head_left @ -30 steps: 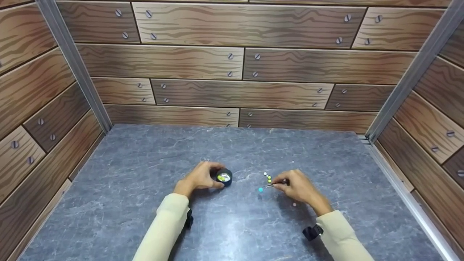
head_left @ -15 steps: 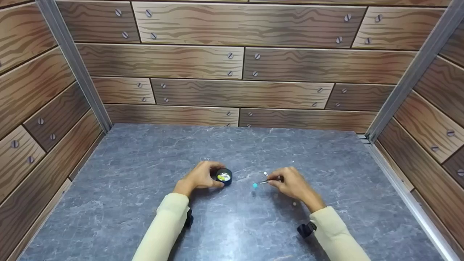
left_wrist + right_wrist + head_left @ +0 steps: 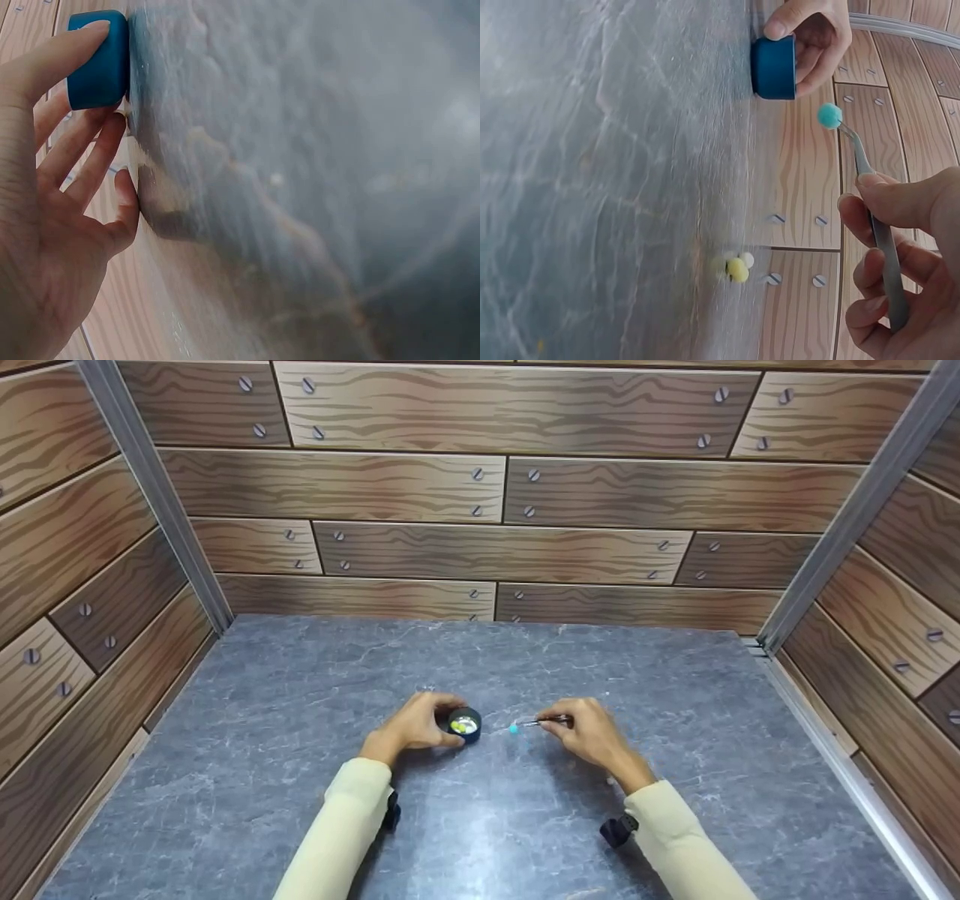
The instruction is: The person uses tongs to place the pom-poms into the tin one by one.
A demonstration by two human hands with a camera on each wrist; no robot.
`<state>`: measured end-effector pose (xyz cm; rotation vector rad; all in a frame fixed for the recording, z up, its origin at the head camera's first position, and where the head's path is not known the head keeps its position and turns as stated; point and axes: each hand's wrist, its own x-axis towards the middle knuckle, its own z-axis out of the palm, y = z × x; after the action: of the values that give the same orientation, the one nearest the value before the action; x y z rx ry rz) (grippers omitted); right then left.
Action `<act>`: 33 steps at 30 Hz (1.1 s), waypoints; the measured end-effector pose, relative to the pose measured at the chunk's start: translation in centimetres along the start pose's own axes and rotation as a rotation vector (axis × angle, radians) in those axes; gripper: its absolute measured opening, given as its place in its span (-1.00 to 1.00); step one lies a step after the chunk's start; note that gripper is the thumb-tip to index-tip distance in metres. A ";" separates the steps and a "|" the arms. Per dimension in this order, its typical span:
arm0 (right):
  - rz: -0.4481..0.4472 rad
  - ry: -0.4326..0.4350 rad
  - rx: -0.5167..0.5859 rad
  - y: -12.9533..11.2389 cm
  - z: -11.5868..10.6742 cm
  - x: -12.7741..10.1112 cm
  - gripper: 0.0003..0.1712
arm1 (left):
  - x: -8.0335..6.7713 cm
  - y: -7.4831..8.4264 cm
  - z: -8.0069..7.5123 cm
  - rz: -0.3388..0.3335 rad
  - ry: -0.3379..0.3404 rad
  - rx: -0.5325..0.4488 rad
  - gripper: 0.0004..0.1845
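My left hand (image 3: pixel 444 726) grips a small dark blue cup (image 3: pixel 464 725) that stands on the grey stone-look table (image 3: pixel 300 697); yellow and white balls lie inside it. My right hand (image 3: pixel 564 723) pinches thin metal tweezers (image 3: pixel 541 723), which hold a teal ball (image 3: pixel 514 728) just right of the cup, a little above the table. The right wrist view shows the teal ball (image 3: pixel 829 115) at the tip of the tweezers (image 3: pixel 871 206), close to the cup (image 3: pixel 774 67). The left wrist view shows my thumb and fingers around the cup (image 3: pixel 97 60).
A yellow ball (image 3: pixel 737 269) and a white ball (image 3: pixel 746 259) lie together on the table near my right hand. Wood-pattern walls (image 3: pixel 495 495) with metal corner posts (image 3: pixel 154 495) close in the table on three sides.
My right hand has moved left with the tweezers, carrying the teal ball from beside the loose balls to just beside the cup. The left hand and cup have stayed put.
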<state>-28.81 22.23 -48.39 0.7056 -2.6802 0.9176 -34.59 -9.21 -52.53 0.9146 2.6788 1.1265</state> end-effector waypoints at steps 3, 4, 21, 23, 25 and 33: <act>-0.020 0.008 0.008 -0.1 0.3 0.2 -0.86 | 0.0 0.0 0.0 0.003 -0.002 -0.009 -0.37; -0.023 0.008 0.008 -0.2 0.4 0.3 -0.86 | 0.0 0.0 0.0 0.003 -0.002 -0.012 -0.38; -0.044 0.035 -0.026 -1.4 1.7 1.5 -0.88 | 0.1 -0.2 0.1 0.002 0.000 -0.005 -0.37; -0.043 0.042 -0.024 -1.5 1.9 1.6 -0.88 | 0.1 -0.2 0.1 0.008 0.002 -0.004 -0.37; -0.036 0.044 -0.019 -1.6 2.1 1.7 -0.88 | 0.1 -0.2 0.1 0.019 0.005 -0.005 -0.37; -0.032 0.045 0.015 -1.7 2.8 2.0 -0.88 | 0.1 -0.2 0.0 0.012 0.002 -0.006 -0.37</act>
<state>-29.80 18.60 -49.01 0.7205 -2.6182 0.9358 -34.77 -9.29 -52.67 0.9307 2.6733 1.1378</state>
